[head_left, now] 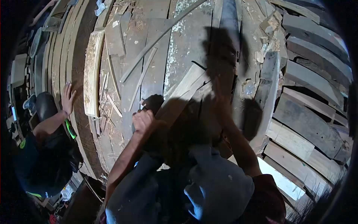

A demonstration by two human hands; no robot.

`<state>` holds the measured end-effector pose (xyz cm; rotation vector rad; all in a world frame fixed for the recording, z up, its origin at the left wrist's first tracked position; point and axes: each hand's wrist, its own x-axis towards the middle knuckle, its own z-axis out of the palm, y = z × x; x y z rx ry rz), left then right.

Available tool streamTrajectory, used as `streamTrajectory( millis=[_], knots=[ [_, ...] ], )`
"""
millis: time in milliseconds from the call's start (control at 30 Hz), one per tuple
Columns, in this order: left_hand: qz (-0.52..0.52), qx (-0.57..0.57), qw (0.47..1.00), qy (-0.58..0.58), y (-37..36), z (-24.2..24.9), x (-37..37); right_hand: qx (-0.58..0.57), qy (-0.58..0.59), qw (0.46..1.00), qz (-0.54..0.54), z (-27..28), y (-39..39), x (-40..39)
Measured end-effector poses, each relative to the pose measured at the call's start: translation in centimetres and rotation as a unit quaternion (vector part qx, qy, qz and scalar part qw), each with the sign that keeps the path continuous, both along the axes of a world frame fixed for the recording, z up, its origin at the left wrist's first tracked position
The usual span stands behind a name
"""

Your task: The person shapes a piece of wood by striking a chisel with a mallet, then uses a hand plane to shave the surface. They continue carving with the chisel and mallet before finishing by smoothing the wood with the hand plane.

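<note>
My left hand [143, 121] is curled, fingers bent, beside the lower end of a wooden board; what it grips is too dark to make out. The pale board [188, 84] lies slanted between my hands, its far end bright and its near end in shadow. On its right, my right hand [222, 100] is in deep shadow, its fingers stretched forward and apparently holding nothing. Both hands are over the worn plank surface [154, 35].
A long thin strip [149, 46] and a light wooden block [93, 72] lie on the left. Stacked boards [309, 115] line the right side. At far left a co-worker's hand [68, 98] rests on a plank, near a bright green object [70, 129].
</note>
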<state>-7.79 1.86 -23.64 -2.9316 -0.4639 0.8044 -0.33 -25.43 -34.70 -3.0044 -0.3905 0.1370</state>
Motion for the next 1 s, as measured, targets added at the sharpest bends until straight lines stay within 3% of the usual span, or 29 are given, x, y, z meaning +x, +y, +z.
streamTrajectory(
  millis=[33,100,133,167,267,333,367,433,467,500,533,567,600,633,667,733,767,867,900,967,1000],
  knots=[
    [-0.002,-0.006,1.0,0.01,0.2,-0.3,-0.1,-0.015,0.034,0.999,0.019,0.4,-0.1,-0.7],
    [0.01,-0.021,1.0,0.003,0.5,-1.2,-0.5,-0.01,0.305,0.934,0.187,9.7,0.0,0.7],
    [0.02,-0.029,0.999,-0.014,0.6,-2.0,-0.9,-0.006,0.323,0.916,0.237,10.3,0.1,-0.4],
    [-0.015,-0.005,0.999,-0.052,0.7,-3.0,-1.1,0.015,0.283,0.934,0.219,9.3,-0.7,0.5],
    [-0.112,0.104,0.975,-0.162,0.7,-4.0,-3.9,0.05,0.217,0.973,0.057,5.5,-1.3,3.5],
    [-0.187,0.22,0.919,-0.268,0.5,-4.1,-3.8,0.017,0.279,0.954,0.108,7.3,0.4,1.7],
    [-0.132,0.139,0.963,-0.191,0.5,-4.3,-3.4,0.002,0.306,0.934,0.186,9.2,1.1,-0.1],
    [-0.015,-0.034,0.999,-0.031,1.6,-3.8,-2.0,-0.003,0.32,0.905,0.28,11.5,1.6,-1.5],
    [0.034,-0.134,0.989,0.055,2.7,-3.6,-1.8,0.011,0.304,0.905,0.296,12.0,1.2,0.0],
    [-0.113,-0.018,0.976,-0.184,2.8,-6.0,-5.2,0.051,0.246,0.919,0.304,11.3,0.7,1.1],
    [-0.074,-0.057,0.987,-0.127,2.8,-6.0,-5.6,0.071,0.074,0.979,0.177,10.4,2.6,1.1],
    [-0.034,-0.095,0.992,-0.073,3.2,-5.8,-4.8,0.085,-0.105,0.99,0.041,9.1,6.1,0.9],
    [0.005,-0.13,0.991,-0.024,3.5,-5.4,-4.2,0.041,0.018,0.996,0.078,8.1,4.2,0.9],
    [-0.022,-0.149,0.983,-0.109,3.3,-4.9,-4.8,-0.004,0.154,0.981,0.117,7.3,2.4,0.9],
    [-0.024,-0.15,0.986,-0.076,3.7,-5.1,-4.6,-0.042,0.278,0.948,0.149,6.4,0.6,0.9],
    [-0.019,-0.153,0.988,-0.006,3.8,-4.4,-3.3,-0.016,0.307,0.948,0.082,6.4,0.5,2.4],
    [-0.057,-0.101,0.991,-0.062,2.9,-2.6,-3.2,-0.002,0.326,0.944,0.047,6.3,0.5,2.6],
    [-0.145,-0.017,0.977,-0.155,3.1,-4.2,-5.2,0.003,0.399,0.917,0.028,6.8,0.3,0.5],
    [-0.219,0.083,0.955,-0.183,3.3,-5.6,-6.2,-0.015,0.414,0.907,0.079,7.7,1.0,-0.7],
    [-0.171,0.08,0.975,-0.115,3.8,-9.8,-7.7,-0.051,0.433,0.882,0.178,9.9,2.6,-3.1],
    [-0.13,0.046,0.989,-0.061,3.6,-9.3,-6.9,-0.039,0.414,0.881,0.225,10.2,2.5,-4.2]
  ],
)
